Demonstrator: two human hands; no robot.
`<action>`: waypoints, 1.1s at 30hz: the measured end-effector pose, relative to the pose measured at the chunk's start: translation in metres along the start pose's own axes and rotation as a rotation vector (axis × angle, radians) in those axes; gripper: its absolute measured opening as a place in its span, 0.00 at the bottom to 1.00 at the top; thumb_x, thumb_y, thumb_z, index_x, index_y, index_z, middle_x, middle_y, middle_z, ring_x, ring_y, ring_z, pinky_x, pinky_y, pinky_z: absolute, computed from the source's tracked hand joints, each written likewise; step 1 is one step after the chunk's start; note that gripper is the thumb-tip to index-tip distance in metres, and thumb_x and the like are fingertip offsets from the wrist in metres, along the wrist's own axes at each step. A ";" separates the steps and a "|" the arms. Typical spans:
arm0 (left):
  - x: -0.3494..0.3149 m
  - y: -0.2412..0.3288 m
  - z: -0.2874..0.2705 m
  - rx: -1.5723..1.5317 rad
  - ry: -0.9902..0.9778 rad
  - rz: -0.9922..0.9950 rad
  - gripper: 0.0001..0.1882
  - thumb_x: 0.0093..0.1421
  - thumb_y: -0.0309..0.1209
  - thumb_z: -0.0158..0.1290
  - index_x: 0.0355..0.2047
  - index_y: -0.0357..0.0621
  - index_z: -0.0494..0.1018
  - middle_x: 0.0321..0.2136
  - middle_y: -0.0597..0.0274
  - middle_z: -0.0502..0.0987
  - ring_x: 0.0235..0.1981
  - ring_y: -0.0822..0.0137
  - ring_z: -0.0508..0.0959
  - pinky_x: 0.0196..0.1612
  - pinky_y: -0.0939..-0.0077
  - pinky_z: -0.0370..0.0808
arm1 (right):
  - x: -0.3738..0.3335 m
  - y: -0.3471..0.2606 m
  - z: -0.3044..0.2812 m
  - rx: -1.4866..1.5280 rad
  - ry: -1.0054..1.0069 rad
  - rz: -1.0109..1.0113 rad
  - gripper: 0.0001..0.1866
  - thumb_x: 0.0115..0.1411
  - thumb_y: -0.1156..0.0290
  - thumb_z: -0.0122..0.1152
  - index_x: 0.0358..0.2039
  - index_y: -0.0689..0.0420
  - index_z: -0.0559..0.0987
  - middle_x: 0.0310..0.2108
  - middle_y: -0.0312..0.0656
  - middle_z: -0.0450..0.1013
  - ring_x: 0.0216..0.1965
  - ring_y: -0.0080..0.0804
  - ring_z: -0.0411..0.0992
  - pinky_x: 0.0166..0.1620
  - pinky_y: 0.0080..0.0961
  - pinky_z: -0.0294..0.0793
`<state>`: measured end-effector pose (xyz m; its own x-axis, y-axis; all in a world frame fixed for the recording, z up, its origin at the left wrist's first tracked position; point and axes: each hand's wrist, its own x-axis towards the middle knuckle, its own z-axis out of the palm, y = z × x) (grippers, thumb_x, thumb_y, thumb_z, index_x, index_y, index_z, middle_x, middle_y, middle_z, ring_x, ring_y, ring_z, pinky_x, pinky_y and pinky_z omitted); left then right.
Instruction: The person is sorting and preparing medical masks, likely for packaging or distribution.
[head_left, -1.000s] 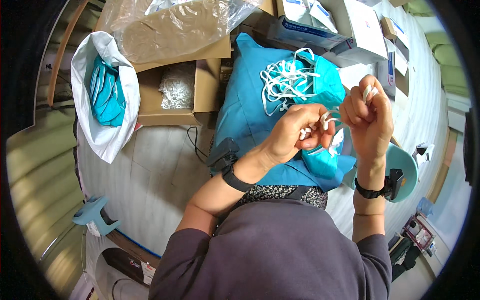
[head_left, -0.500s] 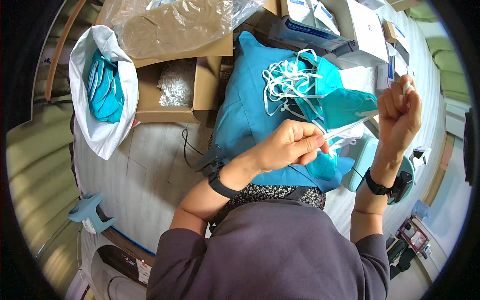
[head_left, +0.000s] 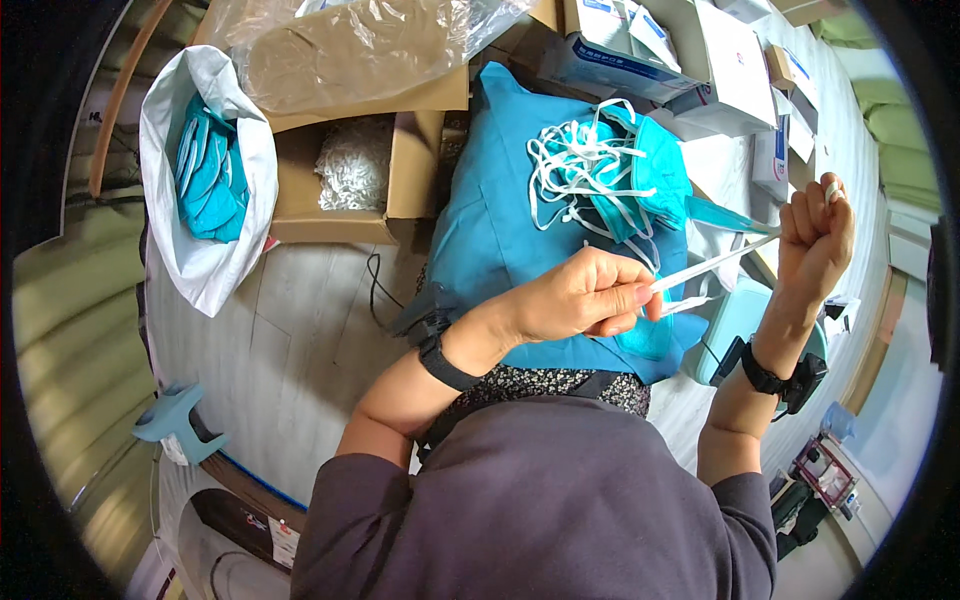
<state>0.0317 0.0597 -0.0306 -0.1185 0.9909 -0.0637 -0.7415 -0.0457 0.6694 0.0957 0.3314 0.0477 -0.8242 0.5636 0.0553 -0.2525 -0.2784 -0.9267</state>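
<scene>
As the left hand (head_left: 588, 293) pinches elastic (head_left: 715, 263), the right (head_left: 813, 238) clenches it.

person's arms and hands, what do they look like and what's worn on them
The left hand and right hand are ungloved. The sleeves are short, plain and dark purplish grey. Each arm wears a black wrist strap; the right one carries a boxy black device.
</scene>
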 end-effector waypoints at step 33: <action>-0.031 -0.001 -0.005 0.033 0.143 -0.065 0.14 0.73 0.36 0.40 0.39 0.39 0.69 0.17 0.74 0.64 0.16 0.84 0.59 0.19 0.88 0.55 | 0.004 0.016 -0.031 -0.078 0.171 0.031 0.08 0.66 0.70 0.43 0.30 0.56 0.69 0.16 0.25 0.50 0.16 0.15 0.45 0.19 0.18 0.45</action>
<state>0.0326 0.0282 -0.0327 -0.1658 0.9634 -0.2106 -0.7290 0.0241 0.6841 0.1037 0.3532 0.0215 -0.7309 0.6817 -0.0314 -0.1830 -0.2401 -0.9533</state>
